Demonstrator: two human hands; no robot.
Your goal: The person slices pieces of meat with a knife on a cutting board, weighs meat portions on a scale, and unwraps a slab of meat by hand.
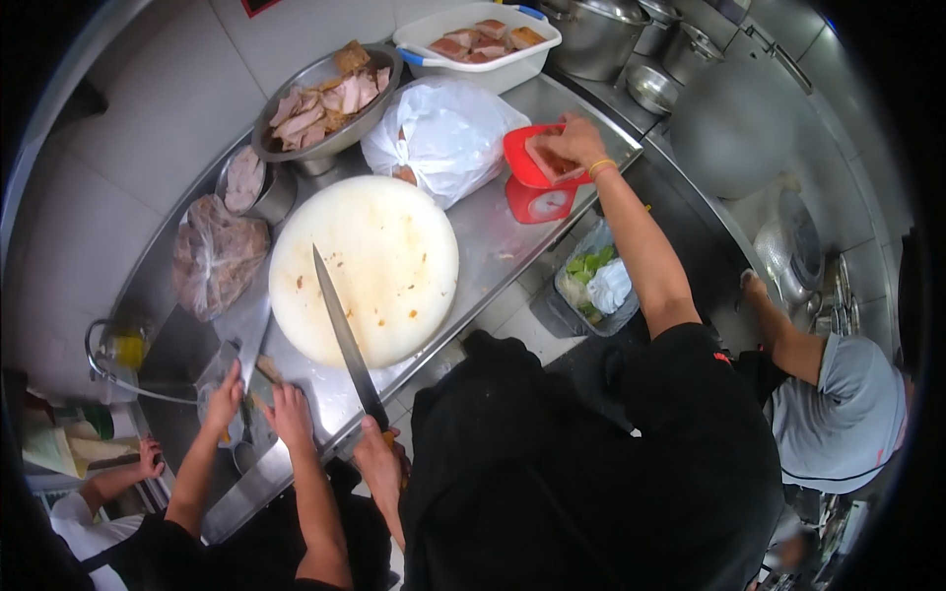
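Note:
My left hand (381,461) grips the handle of a long knife (345,335), whose blade points away from me over a round white cutting board (394,251). Brown crumbs dot the board. At the right, my right hand (579,143) has its fingers around a slab of meat (552,161) at the pan of a red kitchen scale (542,202). I cannot tell whether the slab rests fully on the pan. Close by on the left of the scale sits a white plastic bag (443,138), stuffed full.
A steel bowl of meat pieces (330,103), a white tub of meat (483,41) and a bagged lump of meat (219,256) stand behind the board. A co-worker's hands (258,404) work at the left. A bin (596,276) stands below the counter. Another person (833,414) is at the right.

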